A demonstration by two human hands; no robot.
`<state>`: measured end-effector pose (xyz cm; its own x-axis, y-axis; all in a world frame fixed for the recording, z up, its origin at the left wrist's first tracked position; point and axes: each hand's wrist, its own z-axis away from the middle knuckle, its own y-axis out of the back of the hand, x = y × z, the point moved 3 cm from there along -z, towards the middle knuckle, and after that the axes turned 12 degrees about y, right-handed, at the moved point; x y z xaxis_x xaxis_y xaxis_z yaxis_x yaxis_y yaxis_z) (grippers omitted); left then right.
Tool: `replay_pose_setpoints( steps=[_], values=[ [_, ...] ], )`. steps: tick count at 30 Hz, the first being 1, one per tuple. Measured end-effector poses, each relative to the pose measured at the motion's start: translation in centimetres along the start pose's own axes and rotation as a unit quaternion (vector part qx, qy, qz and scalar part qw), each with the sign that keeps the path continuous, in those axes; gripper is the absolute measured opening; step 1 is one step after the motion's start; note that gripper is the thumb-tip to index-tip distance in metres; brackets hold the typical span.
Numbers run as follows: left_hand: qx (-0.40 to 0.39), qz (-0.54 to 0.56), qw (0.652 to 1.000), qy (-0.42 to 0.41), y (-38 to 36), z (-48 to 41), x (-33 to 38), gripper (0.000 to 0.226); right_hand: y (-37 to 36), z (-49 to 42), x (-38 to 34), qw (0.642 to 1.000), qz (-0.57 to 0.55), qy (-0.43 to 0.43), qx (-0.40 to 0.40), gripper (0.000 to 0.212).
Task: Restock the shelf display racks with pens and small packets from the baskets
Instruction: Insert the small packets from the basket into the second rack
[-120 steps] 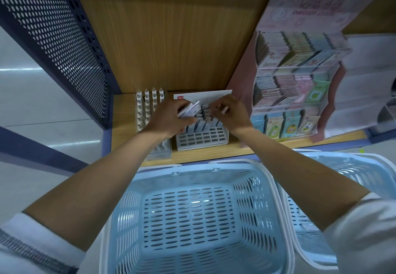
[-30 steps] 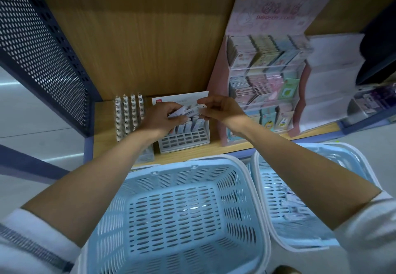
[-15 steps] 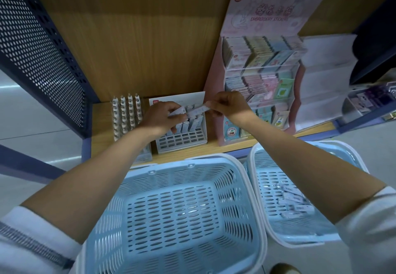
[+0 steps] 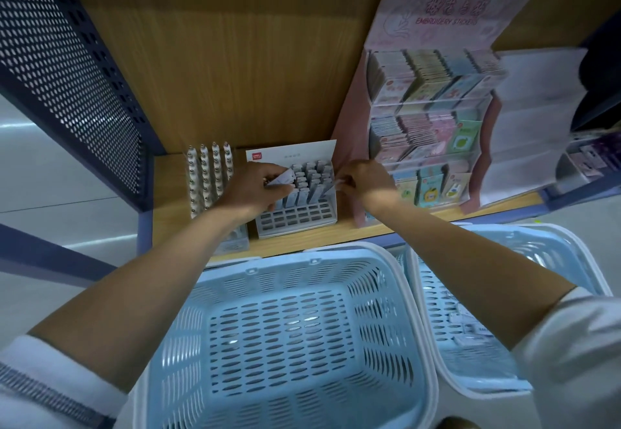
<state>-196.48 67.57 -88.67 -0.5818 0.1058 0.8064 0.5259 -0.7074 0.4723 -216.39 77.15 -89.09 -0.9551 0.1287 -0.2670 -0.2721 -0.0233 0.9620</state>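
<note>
A white slotted display rack (image 4: 295, 218) stands on the wooden shelf (image 4: 168, 207), its rear slots filled with small grey-white packets (image 4: 311, 180). My left hand (image 4: 252, 190) hovers over the rack's left side and grips a few small white packets (image 4: 282, 180). My right hand (image 4: 363, 180) is at the rack's right edge and pinches one small packet (image 4: 334, 184) over the rightmost slots. A rack of white pens (image 4: 208, 176) stands to the left. Below, the near light-blue basket (image 4: 285, 328) shows a bare bottom; the right basket (image 4: 470, 321) holds several small packets (image 4: 467, 324).
A pink sticker display (image 4: 430, 119) full of coloured packets stands right of the rack, with a white tiered stand (image 4: 531, 126) beyond it. A dark perforated metal panel (image 4: 67, 69) closes the shelf's left side. The wooden back wall (image 4: 235, 59) rises behind.
My right hand has drawn one packet away from the bunch in my left hand and brought it down to the rack's right side. The view has shifted slightly.
</note>
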Motion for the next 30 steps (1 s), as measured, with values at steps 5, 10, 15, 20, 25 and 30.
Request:
replay_pose_setpoints(
  steps=[5,10,15,20,25,30],
  values=[
    [-0.006,0.012,1.0,-0.004,0.2,-0.2,-0.8,0.037,-0.9,-0.8,-0.1,0.999,0.021,0.004,-0.026,0.017],
    [-0.008,0.011,1.0,-0.006,0.3,0.1,-0.7,0.037,-0.3,-1.0,0.0,0.998,0.042,0.036,-0.043,0.018],
    [0.004,0.013,1.0,-0.007,0.6,0.3,-0.8,0.034,-0.8,-0.9,-0.2,0.999,0.026,0.023,-0.018,0.016],
    [0.017,-0.003,1.0,-0.005,0.6,0.5,-0.8,0.028,-0.8,-1.2,-0.6,0.997,0.012,0.061,-0.043,0.016],
    [0.018,0.003,1.0,-0.005,0.6,0.5,-0.8,0.029,-1.4,-0.9,-0.1,0.999,0.007,0.028,-0.028,0.016],
    [0.016,-0.002,1.0,-0.001,0.5,0.3,-1.1,0.029,-2.2,-1.0,-0.5,1.0,0.0,0.001,0.013,0.015]
  ],
)
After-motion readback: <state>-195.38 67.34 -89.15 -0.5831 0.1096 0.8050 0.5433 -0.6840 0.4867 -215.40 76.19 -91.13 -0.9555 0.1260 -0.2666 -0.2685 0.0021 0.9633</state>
